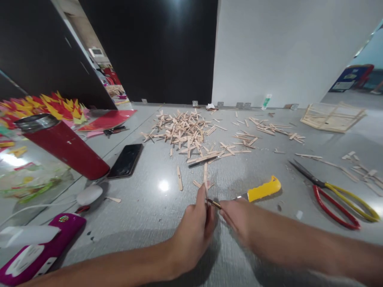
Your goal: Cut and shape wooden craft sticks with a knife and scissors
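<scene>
Near the front middle of the table, my left hand [194, 231] is closed, pinching a small flat wooden stick [205, 175] that points away from me. My right hand [237, 217] is wrapped round a slim dark tool with a brass-coloured band [214, 204]. Its tip meets the left fingers at the near part of the stick; the exact kind of tool is too small to make out. Just beyond my right hand lies a knife with a yellow handle [263, 190], its blade partly hidden. A loose wooden stick [179, 178] rests left of the pinched one.
A heap of small wooden sticks [182, 129] spreads behind, with a dark pen-like tool [199, 162] in front. Scissors [324, 185] lie right; a stick frame [332, 117] stands behind them. Leftward are a red flask [66, 147], phone [125, 159] and purple power bank [56, 235].
</scene>
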Available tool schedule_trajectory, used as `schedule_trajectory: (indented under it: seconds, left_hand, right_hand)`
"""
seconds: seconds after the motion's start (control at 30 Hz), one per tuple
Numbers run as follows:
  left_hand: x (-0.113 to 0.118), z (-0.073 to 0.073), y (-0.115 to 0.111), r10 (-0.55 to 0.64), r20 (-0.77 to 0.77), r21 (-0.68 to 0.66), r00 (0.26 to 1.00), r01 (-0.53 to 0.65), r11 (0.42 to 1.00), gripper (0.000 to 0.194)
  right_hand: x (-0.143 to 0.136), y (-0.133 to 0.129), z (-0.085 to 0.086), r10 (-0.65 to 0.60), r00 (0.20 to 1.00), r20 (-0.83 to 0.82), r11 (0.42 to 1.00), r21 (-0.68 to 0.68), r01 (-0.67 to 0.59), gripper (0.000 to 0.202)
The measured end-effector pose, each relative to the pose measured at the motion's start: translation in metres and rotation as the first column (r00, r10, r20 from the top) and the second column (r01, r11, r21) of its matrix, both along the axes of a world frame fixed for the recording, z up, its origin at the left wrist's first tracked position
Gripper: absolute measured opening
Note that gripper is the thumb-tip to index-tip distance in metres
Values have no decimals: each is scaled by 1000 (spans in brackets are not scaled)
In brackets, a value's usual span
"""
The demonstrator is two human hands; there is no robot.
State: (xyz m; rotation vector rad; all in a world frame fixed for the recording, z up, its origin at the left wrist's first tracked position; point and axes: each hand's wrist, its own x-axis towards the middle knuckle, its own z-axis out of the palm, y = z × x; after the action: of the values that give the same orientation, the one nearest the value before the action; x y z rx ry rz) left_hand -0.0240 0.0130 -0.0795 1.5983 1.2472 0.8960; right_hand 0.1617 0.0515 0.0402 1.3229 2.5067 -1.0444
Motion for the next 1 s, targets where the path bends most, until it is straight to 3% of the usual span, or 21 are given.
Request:
schedule_trajectory:
  seconds: [0.1, 0.27, 0.37, 0.5, 0.63, 0.87, 1.0]
  left_hand:
    - [-1, 1, -1, -26, -51, 7, 998, 26, 1000, 71]
    - [-1, 3, 1, -37, -56, 24, 998, 38, 999, 72]
    - [0, 10, 3, -21, 15, 27, 1000, 20, 999, 72]
    - [3, 16, 5, 54, 143, -10, 988, -53, 999, 70]
    - [3, 15, 4, 50, 195, -10, 980, -49, 999, 69]
    - [-2, 10, 4, -26, 51, 35, 998, 25, 999, 52]
    - [-2, 13, 4, -39, -4, 26, 999, 39, 999, 52]
  right_hand:
    - [8, -7, -6, 2, 1000, -21, 1000, -25, -3, 18]
    - [16, 16, 19, -2, 1000, -22, 997, -72, 1, 21]
    - [22, 16, 26, -18, 996, -93, 999, -49, 13, 17]
    - [25, 3, 18, -115, 975, -189, 985, 106, 136, 22]
    - [19, -6, 6, -180, 968, -177, 966, 152, 207, 27]
    - [32, -15, -8, -286, 939, -192, 944, 111, 310, 36]
    - [52, 8, -1, -272, 953, -134, 961, 15, 276, 49]
